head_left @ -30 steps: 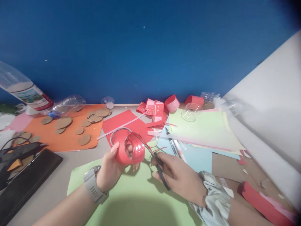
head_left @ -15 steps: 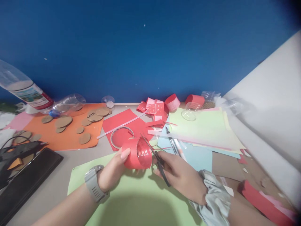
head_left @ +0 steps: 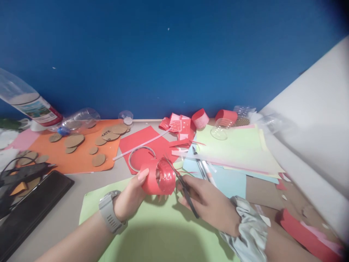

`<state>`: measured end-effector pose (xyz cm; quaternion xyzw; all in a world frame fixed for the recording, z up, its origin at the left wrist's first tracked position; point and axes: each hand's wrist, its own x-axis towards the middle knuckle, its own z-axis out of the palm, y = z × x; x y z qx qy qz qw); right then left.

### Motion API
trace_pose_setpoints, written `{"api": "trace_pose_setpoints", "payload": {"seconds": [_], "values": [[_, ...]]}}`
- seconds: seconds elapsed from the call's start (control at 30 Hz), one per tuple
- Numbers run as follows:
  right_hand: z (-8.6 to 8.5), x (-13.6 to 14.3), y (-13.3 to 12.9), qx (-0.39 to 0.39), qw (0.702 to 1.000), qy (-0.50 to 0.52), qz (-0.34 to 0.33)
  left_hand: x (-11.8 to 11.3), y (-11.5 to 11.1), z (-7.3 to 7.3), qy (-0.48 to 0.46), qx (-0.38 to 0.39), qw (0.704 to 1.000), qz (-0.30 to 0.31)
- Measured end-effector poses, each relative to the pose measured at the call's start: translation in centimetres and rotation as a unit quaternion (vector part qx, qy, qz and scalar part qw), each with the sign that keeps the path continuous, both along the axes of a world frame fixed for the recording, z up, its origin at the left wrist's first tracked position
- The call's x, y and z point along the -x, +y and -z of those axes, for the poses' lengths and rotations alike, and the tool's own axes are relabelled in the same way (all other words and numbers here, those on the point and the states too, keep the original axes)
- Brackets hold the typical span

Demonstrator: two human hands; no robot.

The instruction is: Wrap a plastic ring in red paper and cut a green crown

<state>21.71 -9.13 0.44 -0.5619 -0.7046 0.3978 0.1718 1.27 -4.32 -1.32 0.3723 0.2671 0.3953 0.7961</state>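
Observation:
My left hand (head_left: 136, 191) is closed around a red paper-covered ring (head_left: 151, 181), its thumb on the near side. Shiny clear plastic lines the inside of the ring, and its open end faces right. In my right hand (head_left: 203, 200) is a pair of black-handled scissors (head_left: 187, 193), with the blades pointing up and left along the ring's right rim. Whether the blades touch the rim I cannot tell. Beneath both hands lies a light green sheet (head_left: 160, 233). A roll of tape (head_left: 131, 160) rests on a red sheet (head_left: 147, 136) just behind the ring.
Cardboard discs (head_left: 98, 160) lie on an orange sheet (head_left: 81, 160) at left, near a clear bottle (head_left: 38, 109), a glue gun (head_left: 29, 170) and a black phone-like slab (head_left: 35, 214). Red scraps (head_left: 181, 125), markers (head_left: 208, 174) and pale paper (head_left: 231, 145) spread behind and right. A blue wall (head_left: 174, 65) stands behind.
The ring has turned slightly in my left hand, so more of its plastic lining shows. My right hand and the scissors have barely moved.

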Motion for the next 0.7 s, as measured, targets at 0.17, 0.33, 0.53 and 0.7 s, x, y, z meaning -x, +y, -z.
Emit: {"api": "trace_pose_setpoints", "payload": {"seconds": [0.17,0.33,0.53,0.7], "values": [[0.0,-0.1,-0.1,-0.002,1.0,-0.009,-0.001,-0.2,0.1,-0.4,-0.025,0.015,0.996,-0.078],[-0.1,0.1,0.1,0.006,1.0,-0.022,0.003,-0.6,0.4,-1.4,-0.047,-0.027,0.989,-0.138],[0.1,0.1,0.1,0.023,0.999,-0.023,0.013,-0.6,0.6,-1.6,-0.028,-0.031,0.981,-0.191],[-0.1,0.0,0.2,0.041,0.999,0.002,0.009,-0.6,0.5,-0.9,0.01,-0.069,0.975,-0.213]]}}
